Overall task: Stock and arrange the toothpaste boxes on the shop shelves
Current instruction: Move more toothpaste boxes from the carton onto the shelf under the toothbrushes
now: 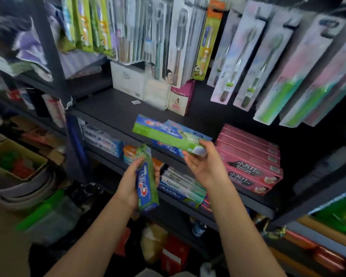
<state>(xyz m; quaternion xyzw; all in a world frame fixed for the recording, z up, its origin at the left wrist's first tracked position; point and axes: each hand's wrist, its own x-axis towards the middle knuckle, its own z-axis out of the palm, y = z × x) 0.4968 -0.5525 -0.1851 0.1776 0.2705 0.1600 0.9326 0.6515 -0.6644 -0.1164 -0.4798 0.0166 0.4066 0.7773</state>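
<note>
Right hand (205, 166) pinches the near end of a green box (168, 136), thumb on top, fingers beneath; the box lies flat, reaching away to the left over the front edge of the black shelf (112, 108). Just under and behind it, blue boxes (185, 129) lie on that shelf. Right of this grip, touching none of it, a pink stack (250, 158) sits on the same shelf.

Left hand (131, 184) holds a second Crest box (147, 180) nearly upright, fingers wrapped behind, thumb side at its left edge, logo facing the camera. Behind that grip, on the lower shelf, more boxes (182, 185) lie flat. Above both hands, carded toothbrushes (246, 56) hang in rows. Left of the left hand, a basin (24, 188) with a carton on the floor
</note>
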